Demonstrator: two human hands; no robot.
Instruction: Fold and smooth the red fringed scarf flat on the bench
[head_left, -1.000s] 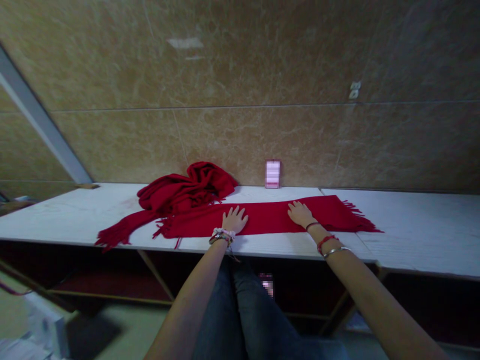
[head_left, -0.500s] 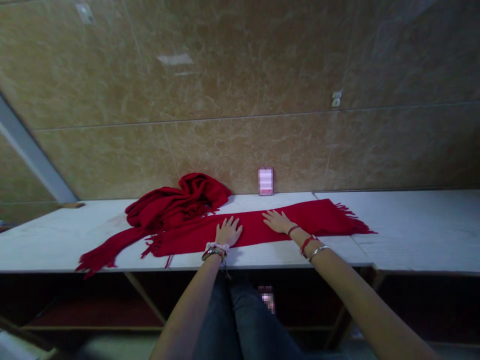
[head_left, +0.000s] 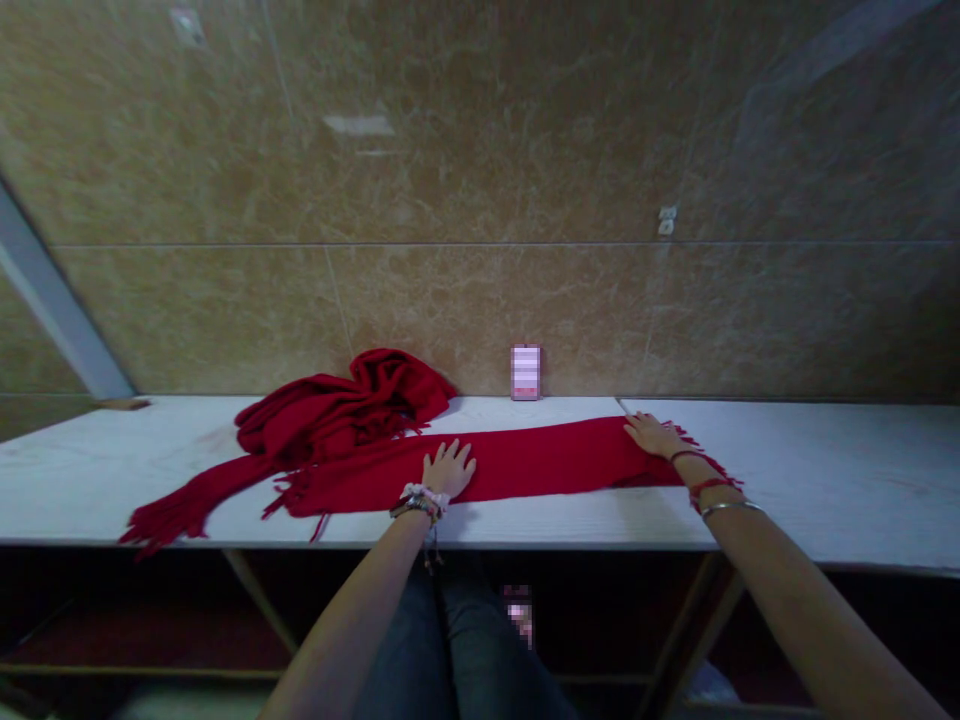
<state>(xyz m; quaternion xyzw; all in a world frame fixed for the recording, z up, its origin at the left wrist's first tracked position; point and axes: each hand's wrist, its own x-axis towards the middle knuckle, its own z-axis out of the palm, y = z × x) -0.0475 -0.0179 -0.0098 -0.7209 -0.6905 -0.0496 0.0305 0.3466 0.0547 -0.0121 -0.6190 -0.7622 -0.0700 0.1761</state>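
A long red fringed scarf [head_left: 540, 462] lies flat along the white tabletop [head_left: 825, 470]. My left hand [head_left: 448, 468] rests flat on it near its middle, fingers spread. My right hand [head_left: 654, 434] lies flat on the scarf's right end, close to the fringe, fingers stretched out. Both wrists carry bracelets. Neither hand grips anything.
A heap of crumpled red scarves [head_left: 337, 410] sits at the back left, one end trailing to the table's front edge [head_left: 161, 515]. A small pink-striped box [head_left: 525, 372] stands against the tan marble wall. Under the table are dark shelves and my legs.
My right hand slid rightwards along the scarf from near its middle to its right end. My left hand stayed in place. The view shifted a little.
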